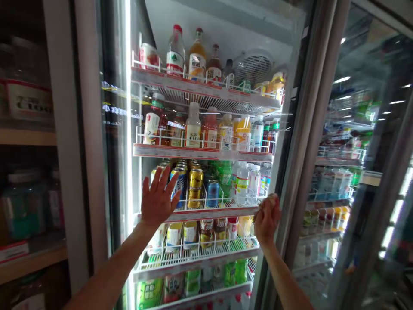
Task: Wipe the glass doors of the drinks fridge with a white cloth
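My left hand (157, 196) is raised with its fingers spread, palm toward the glass door (238, 178) of a lit drinks fridge. Whether it touches the glass I cannot tell. Behind its fingers stand golden and blue cans. My right hand (267, 219) is closed around what looks like a crumpled cloth (274, 198), mostly hidden by the fingers. It is at the right side of the door, in front of the end of the middle shelf edge (222, 212). A gold can (195, 188) and a small blue can (212, 193) show between my hands.
Bottles line the upper shelves, among them a red-capped bottle (176, 54) and an orange juice bottle (243, 131). Lower shelves hold more cans and green packs (150, 292). A second glass fridge door (338, 181) is at right; a dark wooden shelf (29, 137) is at left.
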Motion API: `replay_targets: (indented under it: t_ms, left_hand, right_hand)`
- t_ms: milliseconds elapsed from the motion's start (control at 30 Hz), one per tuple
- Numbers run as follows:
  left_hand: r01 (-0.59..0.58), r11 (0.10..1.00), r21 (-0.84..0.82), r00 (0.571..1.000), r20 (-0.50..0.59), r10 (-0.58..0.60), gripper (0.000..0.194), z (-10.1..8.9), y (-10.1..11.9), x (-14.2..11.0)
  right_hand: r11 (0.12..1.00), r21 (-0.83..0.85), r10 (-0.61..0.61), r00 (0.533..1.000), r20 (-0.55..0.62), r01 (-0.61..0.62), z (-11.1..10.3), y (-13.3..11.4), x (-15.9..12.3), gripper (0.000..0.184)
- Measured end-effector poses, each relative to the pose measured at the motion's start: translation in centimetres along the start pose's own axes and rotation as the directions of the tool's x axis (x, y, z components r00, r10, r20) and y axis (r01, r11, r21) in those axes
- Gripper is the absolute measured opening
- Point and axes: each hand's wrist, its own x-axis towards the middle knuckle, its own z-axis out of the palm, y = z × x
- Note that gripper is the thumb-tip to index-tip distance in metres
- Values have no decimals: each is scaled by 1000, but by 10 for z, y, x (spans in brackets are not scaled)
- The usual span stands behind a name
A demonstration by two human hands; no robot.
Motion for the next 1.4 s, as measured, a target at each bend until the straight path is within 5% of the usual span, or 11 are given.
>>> replay_targets:
  t_ms: [100,267,500,700,800,900,967,1067,1167,1267,1400]
  left_hand:
    - [-3,1000,6,1000,15,3,64,0,0,0]
    - [-20,1000,-6,1000,-3,20,66,1,-2,-1]
    - [-28,999,-21,999,-36,27,66,4,-1,-1]
    - [-27,1000,8,999,-32,27,66,1,-3,0]
    - [-23,1000,-3,999,-23,23,67,0,-1,0]
    - [-18,1000,-2,1000,-2,18,67,0,1,0]
    - [-20,1000,7,1000,0,20,68,0,1,-1]
    - [-40,999,7,999,0,40,68,-4,-5,-1]
    - [22,1000,14,1000,-14,-22,68,-12,-19,5]
    - [132,990,42,991,-44,-130,65,-17,-33,13]
    - [167,985,34,985,-40,-166,61,-17,-41,17]
  right_hand:
    - [993,42,110,993,-48,-108,-1,0,-3,49]
    - [963,104,-266,943,201,250,0,-24,-22,46]
    - [992,42,121,990,-65,-119,2,6,20,52]
    - [911,178,-403,898,179,373,9,-36,47,52]
    - [991,50,-127,992,0,127,9,-19,73,50]
    - [996,70,63,990,-126,-54,14,-29,88,51]
    - [978,138,-156,988,-6,155,17,-50,87,51]
    - [867,212,-484,862,148,451,19,-65,92,50]
    - [968,110,-226,974,-9,226,22,-51,117,48]
    - [993,114,49,986,-157,-31,26,-56,132,50]
    - [893,227,-415,906,85,387,24,-103,113,53]
